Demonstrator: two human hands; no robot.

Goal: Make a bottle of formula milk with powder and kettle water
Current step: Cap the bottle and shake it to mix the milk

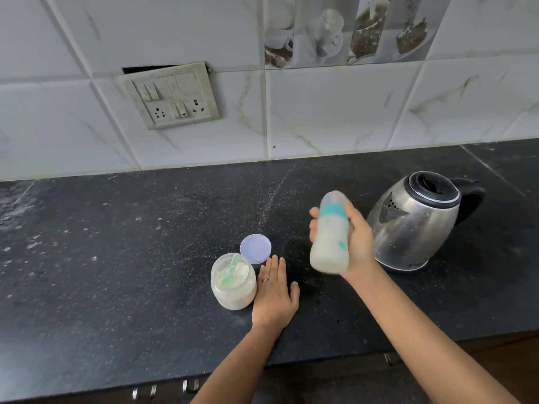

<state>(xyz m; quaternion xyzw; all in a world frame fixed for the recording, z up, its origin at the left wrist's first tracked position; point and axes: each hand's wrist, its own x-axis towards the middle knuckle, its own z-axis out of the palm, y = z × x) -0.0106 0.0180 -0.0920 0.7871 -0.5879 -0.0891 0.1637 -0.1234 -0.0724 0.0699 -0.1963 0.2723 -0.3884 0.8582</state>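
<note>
My right hand (358,243) grips a baby bottle (331,237) with a teal collar and a clear cap, held above the counter and blurred. The bottle holds milky white liquid. My left hand (274,295) lies flat on the black counter (116,258), fingers spread, right beside an open jar of white powder (233,282). A pale green scoop (232,271) rests inside the jar. The jar's lilac lid (255,248) lies on the counter just behind it. A steel kettle (414,225) with a black lid and handle stands to the right of the bottle.
A tiled wall rises behind the counter, with a switch and socket panel (172,96) at upper left. The counter's front edge runs along the bottom, with drawer handles (191,386) below it. White specks dot the counter's left side.
</note>
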